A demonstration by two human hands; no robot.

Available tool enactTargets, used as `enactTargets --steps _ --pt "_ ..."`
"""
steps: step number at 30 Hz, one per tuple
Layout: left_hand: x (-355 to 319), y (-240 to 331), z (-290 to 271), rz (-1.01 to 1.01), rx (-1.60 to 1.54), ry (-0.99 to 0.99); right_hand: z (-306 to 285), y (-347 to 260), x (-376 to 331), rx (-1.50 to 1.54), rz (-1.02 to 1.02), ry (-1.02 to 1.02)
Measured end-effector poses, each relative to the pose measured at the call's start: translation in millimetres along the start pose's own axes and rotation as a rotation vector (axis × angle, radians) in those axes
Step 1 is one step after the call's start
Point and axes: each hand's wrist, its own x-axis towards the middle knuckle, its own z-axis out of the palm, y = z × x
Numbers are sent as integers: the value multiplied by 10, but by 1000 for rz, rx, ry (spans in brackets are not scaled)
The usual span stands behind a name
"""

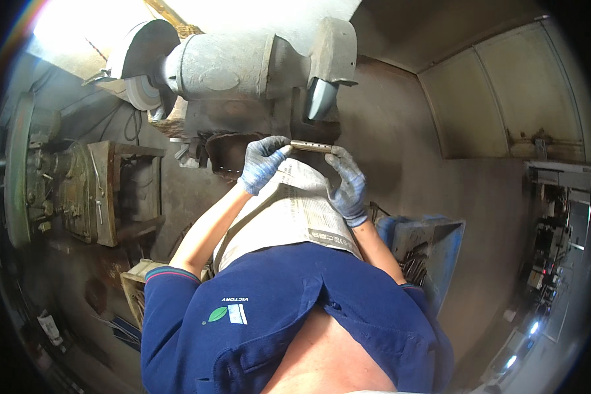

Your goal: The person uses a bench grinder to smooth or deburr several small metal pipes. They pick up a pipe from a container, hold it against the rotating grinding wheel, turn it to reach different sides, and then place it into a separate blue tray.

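Note:
Between my two gloved hands is a short metal rod with a row of small holes (311, 146), held level from side to side. My left hand (264, 163), in a grey-blue work glove, pinches its left end. At its right end, the fingertips of my right hand (348, 180) close on it, in a matching glove. Just beyond the rod stands a grey bench grinder (226, 65). Its pale grinding wheel (142, 92) shows at the left, and the right wheel (322, 98) shows under its guard. The rod is apart from both wheels.
Newspaper sheets (302, 213) cover my lap. To my right is a blue bin (440, 246) with metal pieces inside. A wooden box (138, 282) stands to my left, near a green machine (59, 190). Pale cabinet panels (499, 92) line the far right.

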Motion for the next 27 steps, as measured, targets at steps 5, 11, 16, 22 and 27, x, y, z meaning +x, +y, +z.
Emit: enactTargets --steps 5,11,16,22,27 --pt "-163 189 131 58 -28 -143 -199 -317 -145 -87 -37 28" --pt "-301 220 382 76 6 -277 -286 -587 -540 -169 173 155" --pt "-293 115 570 284 357 -648 -617 -715 -919 -160 344 311" --pt "-307 -340 234 -89 105 -415 -1456 -836 -1784 -411 728 605" --pt "-463 -339 -396 -160 354 -154 -2016 -769 -2585 -1036 1061 329"
